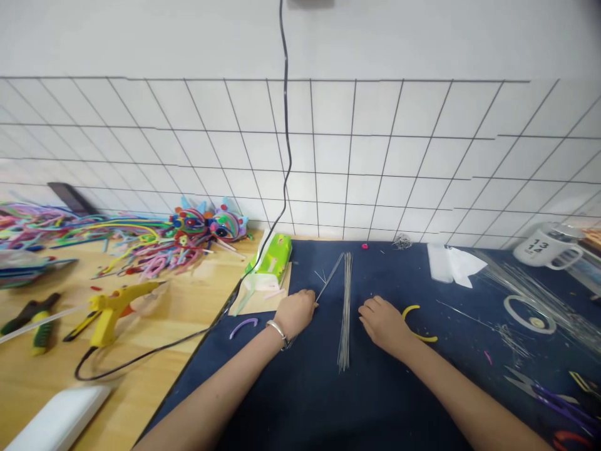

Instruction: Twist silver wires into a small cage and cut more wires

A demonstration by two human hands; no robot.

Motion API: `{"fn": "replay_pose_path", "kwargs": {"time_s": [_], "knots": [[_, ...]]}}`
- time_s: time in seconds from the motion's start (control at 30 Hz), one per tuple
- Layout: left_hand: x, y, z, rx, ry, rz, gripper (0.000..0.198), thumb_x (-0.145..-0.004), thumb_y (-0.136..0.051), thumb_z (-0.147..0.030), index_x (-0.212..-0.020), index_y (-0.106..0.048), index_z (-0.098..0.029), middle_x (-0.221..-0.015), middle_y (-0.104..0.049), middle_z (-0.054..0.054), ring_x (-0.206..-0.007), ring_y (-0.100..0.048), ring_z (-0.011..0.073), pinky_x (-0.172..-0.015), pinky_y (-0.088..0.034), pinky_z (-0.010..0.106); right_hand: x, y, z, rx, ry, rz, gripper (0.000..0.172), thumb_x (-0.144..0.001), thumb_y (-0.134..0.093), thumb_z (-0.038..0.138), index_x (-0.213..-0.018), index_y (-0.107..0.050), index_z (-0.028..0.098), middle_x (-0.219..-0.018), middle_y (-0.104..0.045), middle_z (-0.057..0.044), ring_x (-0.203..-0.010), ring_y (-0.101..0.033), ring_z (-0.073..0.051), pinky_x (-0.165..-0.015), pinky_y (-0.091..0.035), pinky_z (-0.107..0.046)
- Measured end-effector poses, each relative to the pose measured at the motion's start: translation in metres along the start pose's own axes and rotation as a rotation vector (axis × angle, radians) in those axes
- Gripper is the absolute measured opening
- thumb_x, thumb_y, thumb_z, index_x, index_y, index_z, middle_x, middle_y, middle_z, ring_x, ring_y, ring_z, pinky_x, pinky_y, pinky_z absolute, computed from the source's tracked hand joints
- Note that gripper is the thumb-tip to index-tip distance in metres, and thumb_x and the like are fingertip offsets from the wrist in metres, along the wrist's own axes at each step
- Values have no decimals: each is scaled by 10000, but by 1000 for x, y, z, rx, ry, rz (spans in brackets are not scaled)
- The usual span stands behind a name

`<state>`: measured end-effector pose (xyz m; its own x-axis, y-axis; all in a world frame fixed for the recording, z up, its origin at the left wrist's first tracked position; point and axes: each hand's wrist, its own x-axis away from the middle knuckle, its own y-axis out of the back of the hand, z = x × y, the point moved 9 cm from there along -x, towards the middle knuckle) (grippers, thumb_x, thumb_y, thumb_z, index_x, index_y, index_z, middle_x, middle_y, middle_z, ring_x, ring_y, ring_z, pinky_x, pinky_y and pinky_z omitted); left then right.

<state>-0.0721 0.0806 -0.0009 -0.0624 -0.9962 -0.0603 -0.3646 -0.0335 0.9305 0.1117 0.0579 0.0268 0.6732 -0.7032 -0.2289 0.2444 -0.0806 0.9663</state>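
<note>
My left hand (295, 315), with a silver bangle at the wrist, is closed around a thin bundle of metal wires (330, 276). These wires slant up and to the right from the fingers. Beside them a larger bundle of straight wires (346, 313) lies lengthwise on the dark blue mat (310, 407), between my two hands and touched by neither. To its right, my right hand (382, 322) rests low over the mat with its fingers curled together; whatever they may hold is hidden. Yellow curved handles (425, 339) show just behind that hand.
On the left stand a yellow glue gun (110, 310), pliers (44, 322) and colourful pipe cleaners (154, 250). A black cable (285, 125) hangs down to a green tissue pack (275, 257). Scissors (539, 388), loose wires (539, 294) and a mug (542, 245) lie right.
</note>
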Motion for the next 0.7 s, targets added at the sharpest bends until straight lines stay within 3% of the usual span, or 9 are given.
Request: {"fn": "replay_pose_path", "kwargs": {"time_s": [0.2, 0.4, 0.6, 0.7], "knots": [[2, 0, 3, 26, -13, 33, 110, -756, -498, -284, -751, -550, -188, -743, -608, 105, -715, -600, 246, -652, -384, 316, -2, -7, -3, -5, -11, 22, 201, -848, -392, 220, -889, -586, 191, -860, -551, -95, -858, -456, -223, -800, -355, -372], [10, 8, -3, 147, -94, 98, 137, -820, -410, -301, -815, -516, -214, -660, -601, 19, -608, -587, 152, -595, -399, 243, -3, -13, -10, -22, -23, 20, 187, -840, -417, 230, -909, -588, 202, -889, -561, -84, -875, -468, -215, -806, -359, -369], [15, 18, -7, 721, -101, 191, 179, -840, -385, -337, -779, -463, -187, -672, -571, -7, -557, -558, 96, -549, -424, 204, -5, -12, -11, -59, 3, -33, 159, -823, -454, 211, -897, -593, 196, -866, -575, -76, -858, -485, -205, -790, -370, -363], [12, 23, 6, 800, -52, 167, 173, -832, -403, -336, -821, -467, -175, -645, -551, -14, -549, -548, 94, -505, -409, 191, -5, -10, -11, -67, 13, -62, 142, -810, -477, 200, -892, -591, 184, -860, -577, -72, -856, -492, -205, -776, -377, -362]]}}
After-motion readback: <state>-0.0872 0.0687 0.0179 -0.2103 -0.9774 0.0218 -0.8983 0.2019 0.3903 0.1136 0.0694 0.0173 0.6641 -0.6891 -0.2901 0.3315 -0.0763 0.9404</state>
